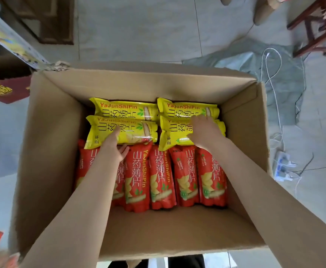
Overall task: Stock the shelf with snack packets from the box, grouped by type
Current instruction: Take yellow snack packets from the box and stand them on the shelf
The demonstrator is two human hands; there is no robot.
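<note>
An open cardboard box (48, 151) stands on the floor below me. Several red snack packets (158, 178) stand in a row in its near half. Yellow snack packets lie across its far half, two at the back (123, 111) and two nearer. My left hand (115, 146) pinches the near-left yellow packet (137, 130), thumb on top and fingers under its lower edge. My right hand (204, 130) lies over the near-right yellow packet (173, 132), fingers curled over its far edge. Both near yellow packets overlap the tops of the red ones.
A shelf edge with printed labels (13, 41) runs along the upper left, a dark red carton (5, 90) below it. A power strip with white cables (283, 167) lies right of the box. A wooden chair (320, 26) stands at the upper right by a plastic sheet (245, 60).
</note>
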